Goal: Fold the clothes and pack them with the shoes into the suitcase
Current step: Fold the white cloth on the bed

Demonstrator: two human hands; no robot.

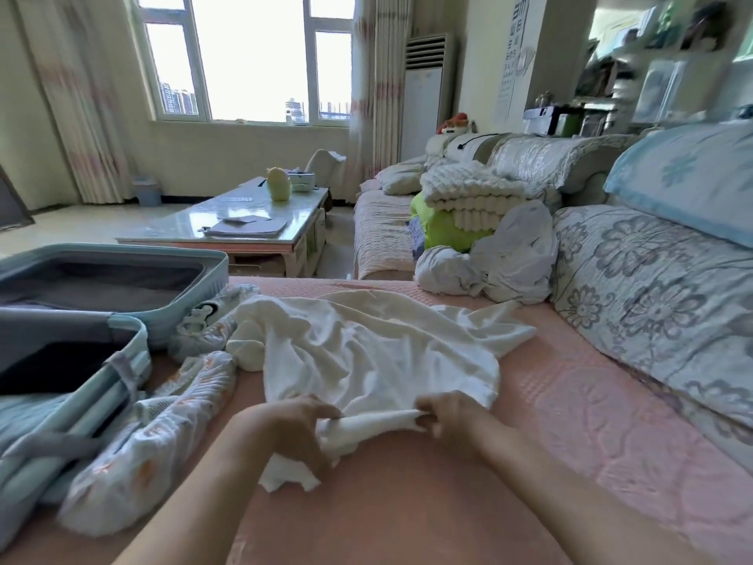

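Note:
A crumpled white shirt [366, 344] lies spread on the pink sofa cover [570, 422]. My left hand [297, 426] and my right hand [448, 413] both pinch its near hem, which is bunched into a roll between them. An open light-blue suitcase [102, 287] lies at the left with a dark garment in its near half. Between suitcase and shirt lie shoes in white printed covers [163, 434], one pair nearer [203, 336] the suitcase rim.
More white clothes [489, 267] are heaped at the far end of the sofa, beside a green bundle and a folded cream blanket [472, 193]. Floral cushions [652, 287] line the right side. A glass coffee table [244, 222] stands beyond the suitcase.

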